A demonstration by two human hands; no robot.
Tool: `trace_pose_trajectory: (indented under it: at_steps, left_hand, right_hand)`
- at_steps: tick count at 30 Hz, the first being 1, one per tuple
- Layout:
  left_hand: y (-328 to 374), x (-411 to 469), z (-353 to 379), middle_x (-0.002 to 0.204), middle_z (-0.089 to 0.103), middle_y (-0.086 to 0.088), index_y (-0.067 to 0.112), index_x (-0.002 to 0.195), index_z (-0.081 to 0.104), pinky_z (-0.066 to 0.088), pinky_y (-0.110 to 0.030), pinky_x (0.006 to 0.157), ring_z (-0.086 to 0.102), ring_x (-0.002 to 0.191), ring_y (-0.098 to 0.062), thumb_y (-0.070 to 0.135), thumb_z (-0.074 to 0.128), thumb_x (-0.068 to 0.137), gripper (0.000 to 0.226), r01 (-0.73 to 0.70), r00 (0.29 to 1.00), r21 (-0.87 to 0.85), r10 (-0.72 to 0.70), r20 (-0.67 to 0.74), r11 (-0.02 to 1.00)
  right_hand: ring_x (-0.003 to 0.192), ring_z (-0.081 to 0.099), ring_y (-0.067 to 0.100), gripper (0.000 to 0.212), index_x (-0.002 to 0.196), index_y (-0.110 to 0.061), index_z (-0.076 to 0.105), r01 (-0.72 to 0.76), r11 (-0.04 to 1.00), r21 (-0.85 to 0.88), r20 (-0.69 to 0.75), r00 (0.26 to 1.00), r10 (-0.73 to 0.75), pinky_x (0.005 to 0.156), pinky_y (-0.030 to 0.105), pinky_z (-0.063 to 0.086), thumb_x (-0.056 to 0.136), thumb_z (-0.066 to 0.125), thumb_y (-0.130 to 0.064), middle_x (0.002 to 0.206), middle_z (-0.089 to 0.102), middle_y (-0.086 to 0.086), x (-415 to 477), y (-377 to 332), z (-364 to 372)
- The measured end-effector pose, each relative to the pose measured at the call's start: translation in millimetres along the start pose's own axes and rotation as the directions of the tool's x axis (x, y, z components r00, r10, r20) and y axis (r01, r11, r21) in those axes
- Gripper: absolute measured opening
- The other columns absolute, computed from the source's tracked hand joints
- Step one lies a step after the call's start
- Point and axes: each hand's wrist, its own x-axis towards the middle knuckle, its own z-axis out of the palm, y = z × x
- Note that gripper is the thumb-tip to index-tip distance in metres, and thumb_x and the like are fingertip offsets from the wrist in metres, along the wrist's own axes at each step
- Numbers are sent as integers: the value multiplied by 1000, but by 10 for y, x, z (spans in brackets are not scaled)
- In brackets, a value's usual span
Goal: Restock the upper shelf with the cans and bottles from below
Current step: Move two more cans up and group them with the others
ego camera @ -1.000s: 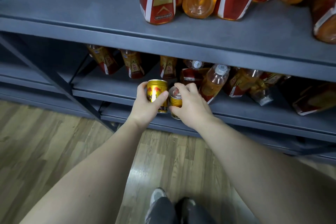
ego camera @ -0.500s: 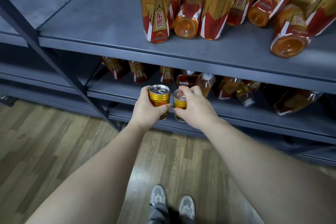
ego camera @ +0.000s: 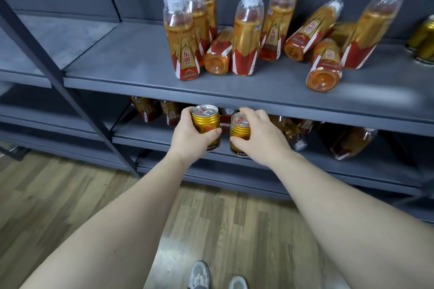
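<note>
— Nearest me first: what am I holding?
— My left hand (ego camera: pixel 187 135) is wrapped round one gold can (ego camera: pixel 205 121), and my right hand (ego camera: pixel 261 139) clasps the second can (ego camera: pixel 239 129). Both cans are upright, side by side, just in front of the lower shelf (ego camera: pixel 145 132).
— And the way up?
— The lip of the upper shelf (ego camera: pixel 131 61) sits right above the can tops, so I judge I must clear it first. Beyond it, bare board lies left of the standing bottles (ego camera: pixel 183 37), and a lying bottle (ego camera: pixel 218 54) crowds the middle.

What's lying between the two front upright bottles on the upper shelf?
In the head view, a toppled bottle, base toward the camera, lies between them.
</note>
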Motion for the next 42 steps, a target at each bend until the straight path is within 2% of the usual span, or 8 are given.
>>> trace_pose_trajectory:
  at_steps: [2, 5, 10, 13, 17, 30, 36, 42]
  left_hand:
    - [182, 2, 99, 111, 56, 15, 29, 127, 40, 46, -24, 86, 58, 101, -5, 28, 83, 79, 64, -38, 999, 10, 38, 12, 999]
    - [453, 31, 251, 116, 57, 11, 25, 133, 40, 45, -23, 85, 57, 105, -9, 29, 83, 79, 70, -86, 996, 31, 85, 40, 996]
    - [828, 141, 475, 122, 54, 10, 25, 136, 38, 43, -25, 87, 55, 110, -11, 29, 82, 80, 71, -163, 983, 54, 158, 89, 985]
    - [983, 205, 608, 120, 53, 11, 26, 138, 37, 45, -25, 86, 55, 110, -11, 29, 82, 81, 72, -207, 969, 42, 199, 145, 978]
    - [1155, 301, 781, 123, 54, 9, 23, 140, 36, 45, -26, 87, 55, 110, -12, 32, 82, 80, 76, -243, 949, 33, 231, 215, 969]
    - [1379, 409, 1136, 121, 51, 13, 25, 142, 36, 46, -27, 92, 52, 109, -9, 31, 81, 81, 77, -314, 881, -22, 300, 367, 949]
    - [1415, 431, 1203, 135, 54, 5, 25, 141, 37, 49, -32, 95, 52, 112, -11, 33, 82, 80, 76, -345, 853, -31, 327, 407, 938]
    - [1462, 503, 1254, 137, 52, 4, 24, 142, 36, 48, -33, 97, 51, 114, -12, 33, 82, 80, 78, -359, 836, -37, 339, 431, 933]
  right_hand:
    - [119, 55, 26, 74, 150, -34, 26, -15, 1000, 5, -41, 999, 15, 88, 40, 53, 90, 65, -50, 142, 38, -2, -44, 86, -177]
    - [118, 55, 25, 73, 150, -35, 26, -34, 999, 2, -89, 995, 34, 89, 40, 52, 89, 64, -51, 142, 38, -2, -96, 205, -468]
    - [112, 58, 27, 73, 150, -33, 26, -96, 995, 22, -180, 979, 98, 86, 44, 55, 90, 65, -48, 145, 36, -2, -140, 384, -934]
    - [119, 54, 27, 73, 150, -32, 27, -130, 991, 42, -241, 961, 136, 92, 41, 51, 90, 66, -46, 147, 36, -1, -168, 495, -1137]
    - [115, 55, 25, 70, 145, -31, 32, -203, 975, 90, -307, 926, 221, 92, 40, 51, 88, 69, -44, 136, 42, 1, -213, 613, -1318]
    - [115, 53, 20, 70, 147, -30, 33, -376, 916, 141, -387, 831, 400, 89, 30, 45, 89, 71, -38, 136, 42, 1, -496, 805, -1538]
    - [118, 53, 22, 71, 147, -30, 32, -404, 902, 152, -408, 805, 430, 98, 38, 50, 88, 71, -36, 140, 40, 1, -579, 815, -1571]
    - [116, 54, 20, 70, 147, -31, 32, -424, 892, 156, -431, 783, 447, 96, 39, 52, 89, 71, -38, 138, 41, 1, -570, 812, -1596]
